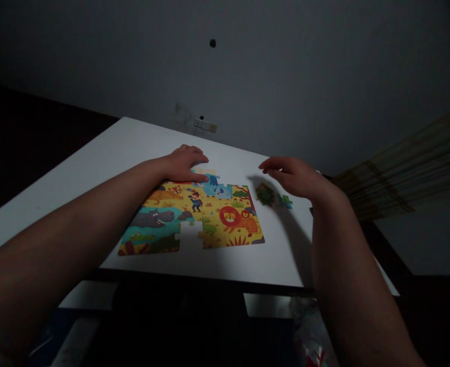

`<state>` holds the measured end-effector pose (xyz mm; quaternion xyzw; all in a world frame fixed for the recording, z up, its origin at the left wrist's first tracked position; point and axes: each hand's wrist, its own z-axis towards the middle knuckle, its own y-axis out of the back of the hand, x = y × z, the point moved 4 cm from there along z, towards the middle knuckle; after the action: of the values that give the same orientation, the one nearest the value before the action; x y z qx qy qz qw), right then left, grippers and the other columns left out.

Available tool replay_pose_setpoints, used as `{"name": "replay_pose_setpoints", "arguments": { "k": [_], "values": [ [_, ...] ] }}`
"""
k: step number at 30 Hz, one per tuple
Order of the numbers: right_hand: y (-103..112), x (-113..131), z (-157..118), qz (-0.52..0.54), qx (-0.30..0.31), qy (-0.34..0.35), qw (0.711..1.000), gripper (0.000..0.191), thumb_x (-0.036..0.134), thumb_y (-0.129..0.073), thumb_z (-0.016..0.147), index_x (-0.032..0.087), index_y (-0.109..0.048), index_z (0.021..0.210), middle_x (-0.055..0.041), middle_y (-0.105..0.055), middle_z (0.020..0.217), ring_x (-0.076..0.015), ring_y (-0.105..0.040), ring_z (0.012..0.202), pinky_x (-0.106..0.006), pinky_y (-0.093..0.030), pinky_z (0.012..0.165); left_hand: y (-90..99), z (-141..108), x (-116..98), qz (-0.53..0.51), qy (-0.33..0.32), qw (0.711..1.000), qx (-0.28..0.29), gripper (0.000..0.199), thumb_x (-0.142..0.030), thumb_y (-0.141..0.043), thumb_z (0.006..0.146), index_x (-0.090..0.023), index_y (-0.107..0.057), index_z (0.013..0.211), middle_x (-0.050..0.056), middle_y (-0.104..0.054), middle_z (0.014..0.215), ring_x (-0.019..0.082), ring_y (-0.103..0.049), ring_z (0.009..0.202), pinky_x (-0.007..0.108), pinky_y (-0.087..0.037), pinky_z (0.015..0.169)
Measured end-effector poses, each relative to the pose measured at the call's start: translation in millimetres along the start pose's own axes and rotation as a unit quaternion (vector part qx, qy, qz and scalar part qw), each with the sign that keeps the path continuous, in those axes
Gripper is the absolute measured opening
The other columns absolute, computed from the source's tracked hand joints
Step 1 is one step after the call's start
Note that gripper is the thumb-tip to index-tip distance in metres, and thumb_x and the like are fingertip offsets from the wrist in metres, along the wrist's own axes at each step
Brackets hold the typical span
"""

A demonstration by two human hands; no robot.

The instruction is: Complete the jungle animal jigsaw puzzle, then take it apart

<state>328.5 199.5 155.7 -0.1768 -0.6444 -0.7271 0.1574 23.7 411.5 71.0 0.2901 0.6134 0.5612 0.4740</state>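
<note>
A colourful jigsaw puzzle [213,209] of animals lies partly joined on the white table, with a gap at its near edge and an uneven far edge. My left hand [188,162] rests at the puzzle's far left side, fingers spread, its thumb touching the blue elephant part. Over the table to the right, my right hand [291,173] hovers with fingers slightly bent and nothing visible in them. Below it lie a dark green and brown puzzle piece [265,194] and a blue-green puzzle piece [285,201], both partly in shadow.
The white table [133,140] stands near a grey wall with a socket panel [205,125]. A striped curtain [412,168] hangs at the right. Below the table's front edge, a clear plastic bag [311,331] shows beside my right forearm.
</note>
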Motion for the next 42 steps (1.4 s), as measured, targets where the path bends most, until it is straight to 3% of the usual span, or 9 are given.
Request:
{"name": "replay_pose_setpoints", "arguments": {
  "k": [3, 9, 16, 22, 25, 29, 31, 37, 42],
  "values": [
    [-3, -17, -6, -0.051, 0.069, -0.041, 0.995, 0.044, 0.052, -0.092, 0.088, 0.027, -0.092, 0.125, -0.0152, -0.089, 0.127, -0.0395, -0.083, 0.115, -0.056, -0.065, 0.11, -1.2, 0, -2, 0.006, 0.004, 1.0, -0.002, 0.109, -0.102, -0.056, 0.096, -0.023, -0.071, 0.169, 0.021, -0.061, 0.182, 0.048, -0.052, 0.166, 0.062, -0.035, 0.143],
    [-29, -39, -20, -0.096, 0.094, -0.087, 0.987, 0.068, 0.07, -0.1, 0.075, 0.024, -0.088, 0.123, -0.0201, -0.083, 0.126, -0.0434, -0.079, 0.116, -0.06, -0.066, 0.106, -4.4, 0, -15, 0.01, -0.012, 1.0, 0.015, 0.103, -0.095, -0.059, 0.1, -0.021, -0.069, 0.171, 0.022, -0.059, 0.184, 0.048, -0.051, 0.167, 0.061, -0.035, 0.143],
    [-43, -27, -20, -0.015, 0.109, -0.093, 0.99, 0.046, 0.053, -0.092, 0.084, 0.027, -0.08, 0.119, -0.0148, -0.083, 0.118, -0.0355, -0.078, 0.103, -0.053, -0.067, 0.095, -4.6, -3, -20, 0.007, -0.022, 1.0, 0.019, 0.103, -0.097, -0.056, 0.101, -0.023, -0.068, 0.172, 0.021, -0.059, 0.185, 0.048, -0.05, 0.167, 0.063, -0.036, 0.143],
    [-40, -20, -18, 0.017, 0.075, -0.078, 0.994, 0.057, 0.047, -0.099, 0.078, 0.027, -0.078, 0.128, -0.0116, -0.084, 0.118, -0.0333, -0.078, 0.103, -0.049, -0.066, 0.093, -2.2, -7, -21, 0.006, -0.014, 0.999, 0.031, 0.105, -0.099, -0.053, 0.101, -0.025, -0.065, 0.174, 0.02, -0.056, 0.188, 0.049, -0.047, 0.17, 0.066, -0.034, 0.144],
    [-40, -17, -16, 0.063, 0.048, -0.066, 0.995, 0.05, 0.048, -0.098, 0.082, 0.028, -0.082, 0.125, -0.0103, -0.085, 0.113, -0.0336, -0.079, 0.102, -0.05, -0.068, 0.091, -2.0, -8, -23, 0.007, -0.013, 0.999, 0.041, 0.106, -0.098, -0.053, 0.101, -0.023, -0.062, 0.176, 0.021, -0.054, 0.189, 0.05, -0.045, 0.171, 0.065, -0.033, 0.145],
    [-44, -11, -7, 0.16, -0.056, -0.049, 0.984, 0.042, 0.058, -0.1, 0.085, 0.029, -0.088, 0.112, -0.0086, -0.085, 0.107, -0.0362, -0.081, 0.103, -0.055, -0.072, 0.089, -2.8, -9, -24, 0.006, -0.01, 0.999, 0.041, 0.106, -0.097, -0.053, 0.101, -0.023, -0.062, 0.177, 0.021, -0.053, 0.189, 0.05, -0.045, 0.171, 0.065, -0.032, 0.145],
    [-51, -8, -2, 0.204, -0.098, -0.043, 0.973, 0.047, 0.06, -0.103, 0.084, 0.03, -0.09, 0.119, -0.0087, -0.086, 0.113, -0.0374, -0.081, 0.11, -0.057, -0.074, 0.092, -3.4, -8, -24, 0.004, -0.01, 0.999, 0.042, 0.105, -0.096, -0.054, 0.101, -0.025, -0.061, 0.177, 0.02, -0.053, 0.19, 0.051, -0.044, 0.172, 0.066, -0.033, 0.144],
    [-83, -3, 5, 0.308, -0.049, -0.072, 0.948, 0.065, 0.052, -0.089, 0.098, 0.039, -0.076, 0.16, -0.0091, -0.083, 0.128, -0.0348, -0.082, 0.118, -0.057, -0.076, 0.104, -4.5, -6, -28, 0.001, -0.009, 0.999, 0.046, 0.102, -0.091, -0.057, 0.104, -0.023, -0.059, 0.179, 0.021, -0.05, 0.192, 0.05, -0.043, 0.174, 0.065, -0.032, 0.145],
    [-91, -4, 7, 0.311, -0.039, -0.074, 0.947, 0.063, 0.046, -0.085, 0.095, 0.039, -0.077, 0.158, -0.0084, -0.08, 0.14, -0.0325, -0.081, 0.118, -0.056, -0.074, 0.105, -5.6, -5, -31, -0.001, -0.008, 0.999, 0.048, 0.1, -0.089, -0.059, 0.104, -0.023, -0.059, 0.179, 0.022, -0.05, 0.192, 0.05, -0.042, 0.175, 0.065, -0.032, 0.146]
  ]
}}
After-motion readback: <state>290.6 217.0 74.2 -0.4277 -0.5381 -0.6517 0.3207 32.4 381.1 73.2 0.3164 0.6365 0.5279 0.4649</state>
